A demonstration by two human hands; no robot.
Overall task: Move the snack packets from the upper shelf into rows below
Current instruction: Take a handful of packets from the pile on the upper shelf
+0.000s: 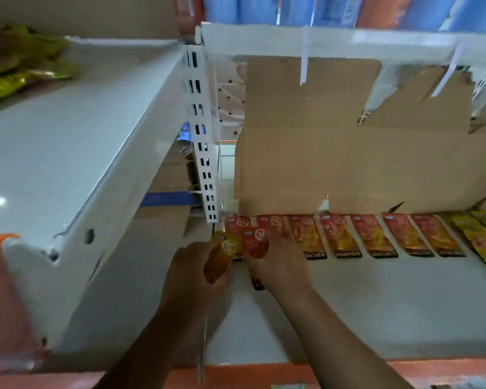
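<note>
A row of red-orange snack packets point(373, 238) lies flat along the back of the white lower shelf point(376, 304), with yellow packets point(483, 237) at its right end. My left hand point(191, 273) grips an orange-yellow packet point(219, 258) near the row's left end. My right hand point(278, 262) holds a red packet point(255, 244) over the leftmost packets of the row; part of that packet is hidden under my fingers. Both hands are close together, almost touching.
A flattened cardboard sheet point(334, 153) stands against the shelf's back. A white slotted upright point(204, 153) rises at the left. Another shelf unit at far left bears green packets point(14, 66). Blue and orange packages point(334, 8) sit on the shelf above. An orange shelf edge point(250, 374) runs along the front.
</note>
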